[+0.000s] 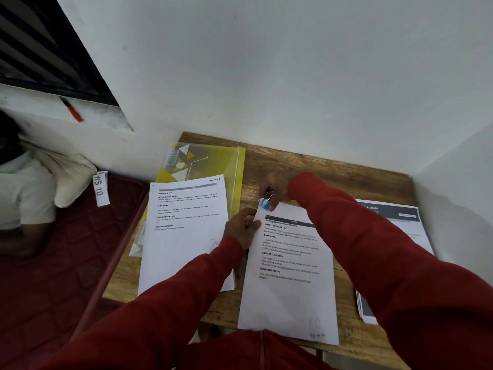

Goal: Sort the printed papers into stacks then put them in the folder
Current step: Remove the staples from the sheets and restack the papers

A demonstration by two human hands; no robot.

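Observation:
Three paper piles lie on the wooden table [293, 161]. A white printed stack [184, 236] sits at the left, partly over the yellow transparent folder [221, 161]. The middle stack [288, 284] lies in front of me. My left hand [240, 228] pinches its top left corner. My right hand [272, 188] grips a small stapler with blue on it [265, 200] at that same corner. A third stack with a dark header [405, 222] lies at the right, mostly hidden by my right sleeve.
The table stands in a corner of white walls. To the left is a maroon mattress [53, 263] with a person lying on it, a white pillow and a tag reading "WS 10" [100, 188]. A red-handled tool [72, 109] lies on the window ledge.

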